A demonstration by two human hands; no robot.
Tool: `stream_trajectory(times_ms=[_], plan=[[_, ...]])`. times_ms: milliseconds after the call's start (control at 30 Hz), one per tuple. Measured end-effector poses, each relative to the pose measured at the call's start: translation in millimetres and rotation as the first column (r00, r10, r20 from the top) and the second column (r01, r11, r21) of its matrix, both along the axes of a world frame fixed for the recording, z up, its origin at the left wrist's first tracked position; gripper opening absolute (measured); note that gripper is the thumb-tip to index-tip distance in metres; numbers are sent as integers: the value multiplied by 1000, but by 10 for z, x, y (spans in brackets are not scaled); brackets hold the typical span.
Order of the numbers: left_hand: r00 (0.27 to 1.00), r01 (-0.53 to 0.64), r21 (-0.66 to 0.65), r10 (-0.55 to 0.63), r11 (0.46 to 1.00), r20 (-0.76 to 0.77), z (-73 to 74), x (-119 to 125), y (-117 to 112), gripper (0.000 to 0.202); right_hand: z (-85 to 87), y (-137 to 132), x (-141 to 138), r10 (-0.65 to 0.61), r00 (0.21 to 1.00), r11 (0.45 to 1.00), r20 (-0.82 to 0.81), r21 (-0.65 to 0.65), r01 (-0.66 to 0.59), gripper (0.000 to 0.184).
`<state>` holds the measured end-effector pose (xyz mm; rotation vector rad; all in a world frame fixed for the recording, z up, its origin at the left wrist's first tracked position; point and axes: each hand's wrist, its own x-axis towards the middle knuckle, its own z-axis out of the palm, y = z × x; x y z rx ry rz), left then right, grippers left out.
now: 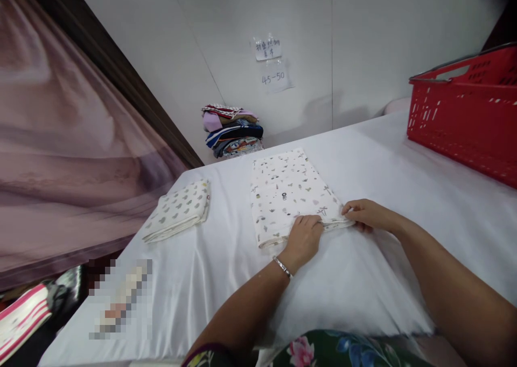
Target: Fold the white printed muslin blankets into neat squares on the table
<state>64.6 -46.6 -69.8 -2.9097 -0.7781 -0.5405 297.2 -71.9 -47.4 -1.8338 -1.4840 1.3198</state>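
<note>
A white cloth [288, 186] with small grey and brown prints lies folded in layers on the white-covered table. My left hand [305, 239], with a silver bracelet at the wrist, rests on its near edge, fingers lying over the fabric. At the cloth's near right corner, my right hand [361, 214] pinches the layered edge between thumb and fingers. To the left, apart from both hands, lies a second folded white cloth [177, 209] with grey prints.
A red plastic basket [464, 122] stands at the right on the white sheet [226, 302]. Beyond the far edge is a pile of folded clothes [232, 132]. A pink curtain [81, 140] hangs at the left. Paper notes [277, 76] are on the wall. A blurred-out patch covers something at lower left.
</note>
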Motion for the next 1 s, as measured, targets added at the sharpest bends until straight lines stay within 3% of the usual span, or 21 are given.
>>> stream_trajectory(times_ms=[300,400,567,767,1000], plan=[[999,11,26,-12,1000,30,48,3,-38,15,37,-17,5,15,1000,1000,-19,-27,-16,22],[998,35,-63,-32,997,54,92,13,-48,18,31,-16,24,35,999,999,-38,-29,-37,22],[985,-95,-232,125,968,117,162,24,-4,21,-12,-1,58,42,997,998,-66,-45,-45,25],[998,-64,-180,63,982,-12,219,49,61,23,-6,-18,74,37,993,998,-115,-42,-42,28],[992,-107,-15,106,994,-67,223,95,84,23,52,-35,56,47,990,997,-131,-55,-54,30]])
